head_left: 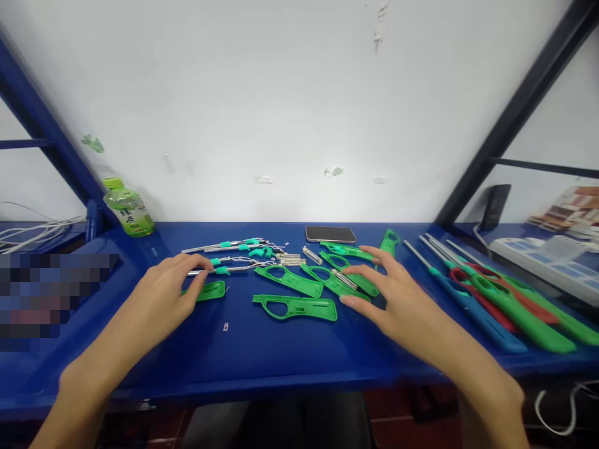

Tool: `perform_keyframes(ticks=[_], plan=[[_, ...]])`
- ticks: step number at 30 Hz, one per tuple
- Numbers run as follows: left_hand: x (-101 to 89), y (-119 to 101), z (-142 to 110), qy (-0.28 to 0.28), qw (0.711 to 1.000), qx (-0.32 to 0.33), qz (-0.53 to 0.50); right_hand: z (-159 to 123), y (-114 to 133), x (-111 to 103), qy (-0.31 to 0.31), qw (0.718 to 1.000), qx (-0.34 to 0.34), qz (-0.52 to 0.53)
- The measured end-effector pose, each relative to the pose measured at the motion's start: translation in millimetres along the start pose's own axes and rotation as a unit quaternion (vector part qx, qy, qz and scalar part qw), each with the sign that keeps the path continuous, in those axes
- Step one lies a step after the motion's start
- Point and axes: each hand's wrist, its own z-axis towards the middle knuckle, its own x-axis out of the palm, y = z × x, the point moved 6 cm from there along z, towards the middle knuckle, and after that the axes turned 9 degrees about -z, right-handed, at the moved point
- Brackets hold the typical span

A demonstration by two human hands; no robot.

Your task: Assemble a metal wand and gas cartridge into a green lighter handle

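Observation:
My left hand (171, 288) is at the left of the blue table, thumb and fingertips closed on a thin metal lighter rod (241, 269) with teal fittings. More lighter rods (219, 246) with teal parts and white wires lie just beyond. A green casing half (213, 290) sits partly hidden below this hand. My right hand (395, 290) hovers with spread fingers over green lighter casing halves (322, 277). Its fingertips are close to a silvery cylinder (345, 279) lying on one casing. Nearer to me lies another green casing half (299, 307), its hollow side up.
Assembled long lighters (491, 299) in blue, green and red are piled at the right. A phone (330, 234) and a green-capped bottle (130, 209) stand near the wall. Small metal cylinders (290, 259) lie mid-table. A tiny white piece (225, 327) is near the front.

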Motion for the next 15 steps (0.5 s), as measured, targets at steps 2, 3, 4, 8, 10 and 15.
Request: perform_keyframes(ticks=[2,3,4,8,10,15], plan=[[6.3,11.8,0.7,0.017,1.0,0.003,0.01,-0.7,4.7,4.2,-0.002,1.0,-0.012,-0.008],[11.3,16.5,0.8,0.024,1.0,0.007,0.012,-0.5,7.2,6.2,0.001,1.0,-0.018,-0.011],[16.6,20.3,0.9,0.029,0.999,0.013,0.013,0.1,10.1,8.4,0.008,1.0,-0.023,-0.013],[33.2,27.2,1.7,0.031,0.999,0.037,0.023,4.0,23.3,16.0,0.05,0.998,-0.034,-0.032],[36.3,27.3,1.9,0.038,0.998,0.05,0.025,5.8,30.8,18.9,0.065,0.997,-0.033,-0.038],[34.9,27.1,4.1,0.06,0.996,0.066,0.026,8.1,47.5,27.9,0.101,0.993,-0.043,-0.04]])
